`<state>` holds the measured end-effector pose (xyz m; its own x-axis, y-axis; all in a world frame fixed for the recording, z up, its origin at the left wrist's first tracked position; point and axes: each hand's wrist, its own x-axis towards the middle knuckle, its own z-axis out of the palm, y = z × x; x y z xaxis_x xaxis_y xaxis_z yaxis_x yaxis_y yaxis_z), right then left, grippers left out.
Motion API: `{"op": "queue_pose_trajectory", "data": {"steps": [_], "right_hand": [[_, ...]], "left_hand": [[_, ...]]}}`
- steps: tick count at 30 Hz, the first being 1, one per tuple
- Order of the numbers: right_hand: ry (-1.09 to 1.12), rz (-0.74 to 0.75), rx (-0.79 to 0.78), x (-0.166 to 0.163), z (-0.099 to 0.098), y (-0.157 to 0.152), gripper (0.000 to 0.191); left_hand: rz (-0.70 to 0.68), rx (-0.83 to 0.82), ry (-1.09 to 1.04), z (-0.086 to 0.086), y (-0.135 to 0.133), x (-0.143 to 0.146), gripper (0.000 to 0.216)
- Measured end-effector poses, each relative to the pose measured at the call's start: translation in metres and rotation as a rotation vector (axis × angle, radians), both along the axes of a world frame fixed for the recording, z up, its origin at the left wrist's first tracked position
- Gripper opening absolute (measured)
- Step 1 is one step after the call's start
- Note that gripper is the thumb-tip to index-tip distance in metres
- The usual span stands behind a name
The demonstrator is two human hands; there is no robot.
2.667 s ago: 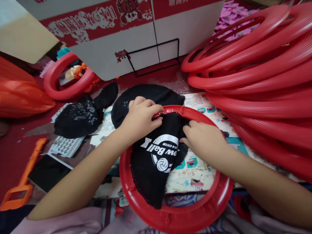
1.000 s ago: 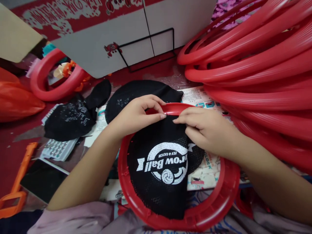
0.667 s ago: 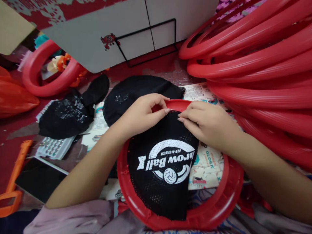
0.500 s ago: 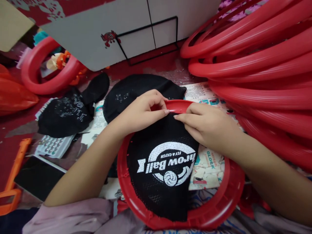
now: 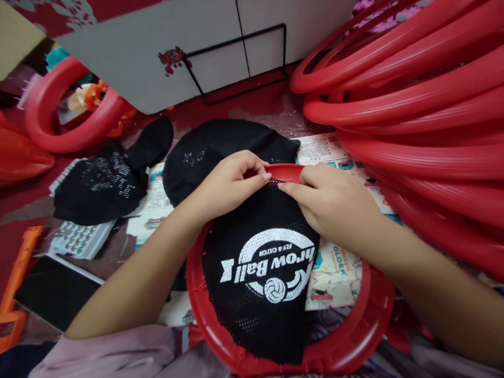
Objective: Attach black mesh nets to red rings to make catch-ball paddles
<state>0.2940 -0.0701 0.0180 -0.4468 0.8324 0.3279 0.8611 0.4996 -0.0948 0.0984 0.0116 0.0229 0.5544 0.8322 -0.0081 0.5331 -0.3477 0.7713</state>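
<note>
A red plastic ring [image 5: 378, 299] lies before me, its near edge at my lap. Black mesh fabric [image 5: 252, 210] with white "Throw Ball" print covers its left and middle part; the right side of the ring's opening is uncovered. At the far rim, my left hand [image 5: 240, 178] pinches the fabric's edge between thumb and fingers against the ring. Close beside it, my right hand [image 5: 331, 194] also grips the fabric edge at the rim, fingers bent. Small pegs along the ring's left side pass through the fabric's border.
A tall stack of red rings [image 5: 425, 115] fills the right side. Black mesh pieces [image 5: 220, 136] lie beyond the ring, and more black fabric [image 5: 98, 189] sits at left near a calculator [image 5: 81, 237]. A white panel [image 5: 205, 42] with a black wire stand [image 5: 236, 39] stands behind.
Both hands stay at the far rim. My right fingers have shifted slightly left along the fabric edge, and a perforated strip of it now shows between the hands. The view has moved slightly.
</note>
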Motion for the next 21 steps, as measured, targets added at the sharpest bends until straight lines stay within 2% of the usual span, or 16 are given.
{"op": "queue_pose_trajectory", "data": {"steps": [4,9,15,21], "right_hand": [[0.026,-0.028,-0.079,0.002,0.003,0.0,0.029],[0.162,-0.012,-0.194,0.009,0.008,0.002,0.03],[0.182,-0.004,-0.162,0.011,0.008,0.006,0.031],[0.378,-0.113,-0.205,0.011,0.007,0.01,0.03]], "left_hand": [[0.012,0.094,0.089,-0.003,0.0,0.002,0.017],[-0.013,0.23,0.161,-0.002,-0.005,0.004,0.018],[-0.266,0.356,0.296,0.001,-0.009,0.003,0.036],[-0.336,0.371,0.337,0.001,-0.008,0.003,0.033]]}}
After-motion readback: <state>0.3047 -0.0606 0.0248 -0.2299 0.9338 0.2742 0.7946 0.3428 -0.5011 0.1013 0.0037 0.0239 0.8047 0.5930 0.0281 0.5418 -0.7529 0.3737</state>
